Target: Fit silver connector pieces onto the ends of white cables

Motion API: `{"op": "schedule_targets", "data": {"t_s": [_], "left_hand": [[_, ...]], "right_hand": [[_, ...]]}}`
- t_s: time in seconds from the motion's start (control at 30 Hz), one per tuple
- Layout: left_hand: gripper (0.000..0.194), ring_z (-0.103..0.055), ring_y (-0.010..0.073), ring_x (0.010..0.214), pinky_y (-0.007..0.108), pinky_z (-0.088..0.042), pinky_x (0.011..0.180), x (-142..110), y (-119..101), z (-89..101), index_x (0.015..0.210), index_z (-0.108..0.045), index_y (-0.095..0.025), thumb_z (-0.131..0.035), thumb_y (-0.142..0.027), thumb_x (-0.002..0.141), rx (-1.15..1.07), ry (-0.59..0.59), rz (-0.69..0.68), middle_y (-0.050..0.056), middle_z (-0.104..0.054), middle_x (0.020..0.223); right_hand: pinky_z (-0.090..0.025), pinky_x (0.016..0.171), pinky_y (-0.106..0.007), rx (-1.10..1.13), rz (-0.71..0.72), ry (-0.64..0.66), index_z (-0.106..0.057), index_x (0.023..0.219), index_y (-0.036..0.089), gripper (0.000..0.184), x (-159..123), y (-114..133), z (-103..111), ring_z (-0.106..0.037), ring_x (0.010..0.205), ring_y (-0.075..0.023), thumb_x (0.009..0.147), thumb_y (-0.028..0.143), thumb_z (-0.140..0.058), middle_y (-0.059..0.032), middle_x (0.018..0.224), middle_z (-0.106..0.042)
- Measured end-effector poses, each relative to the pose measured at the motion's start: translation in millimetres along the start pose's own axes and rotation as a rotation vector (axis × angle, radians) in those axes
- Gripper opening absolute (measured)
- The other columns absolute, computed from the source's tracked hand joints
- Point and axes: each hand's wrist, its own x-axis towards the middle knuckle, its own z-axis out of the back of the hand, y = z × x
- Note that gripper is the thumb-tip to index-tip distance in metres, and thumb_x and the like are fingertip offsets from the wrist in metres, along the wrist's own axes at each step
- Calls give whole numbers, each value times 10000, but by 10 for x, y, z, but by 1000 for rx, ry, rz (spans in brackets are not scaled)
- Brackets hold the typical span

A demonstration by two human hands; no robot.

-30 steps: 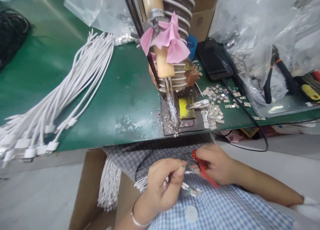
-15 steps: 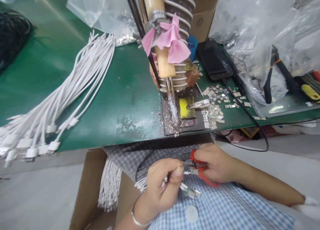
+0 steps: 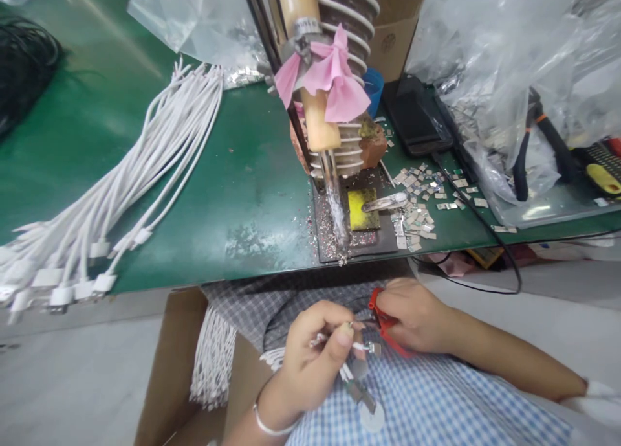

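Observation:
My left hand is closed in a pinch on several thin white cables whose bare connector ends stick out past my fingers, over my blue checked shirt. My right hand is closed on red-handled snips, the blades touching the tip of one cable end held by the left hand. Both hands are in my lap, below the front edge of the green bench.
A soldering iron in a coil stand leans over a yellow sponge at the bench edge. Small metal shells lie scattered to its right. White cables lie bundled on the left. A cardboard box holds more cables.
My left hand has turned slightly and the loose connector ends now hang lower. The snips have shifted a little left toward the pinched cable tip.

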Motion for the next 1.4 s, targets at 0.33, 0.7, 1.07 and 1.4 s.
{"op": "schedule_targets", "data": {"t_s": [0.33,0.7,1.07,1.4], "left_hand": [[175,-638,79,447,131,-519,458,103,65,-176,810,-720,-192,-739,-354,871,-360,-223,108,-18,-719,594],[257,-635,117,434,180,-504,444,-50,145,-266,793,-715,-164,-727,-409,869,-234,-186,74,8,-692,534],[245,-645,117,489,182,-457,449,14,16,-152,849,-690,-160,-630,-375,951,-119,-205,90,11,-704,558],[286,-605,113,436,200,-471,441,32,21,-109,793,-685,-156,-595,-368,963,-9,-203,35,1,-655,529]], "right_hand": [[-291,473,-207,974,-611,84,-417,619,202,469,-15,205,-422,-347,509,-69,775,512,-733,66,564,-397],[-319,396,-216,1018,-702,-6,-402,621,220,524,-127,211,-526,-367,393,-81,832,671,-567,68,449,-401],[-367,429,-224,325,-300,-319,-679,823,196,292,-230,112,379,-429,414,-81,861,486,-681,45,528,-526],[-393,458,-271,-402,-504,-701,-705,769,224,155,-330,-6,1273,-545,502,-144,760,373,-746,-20,620,-628]]}}
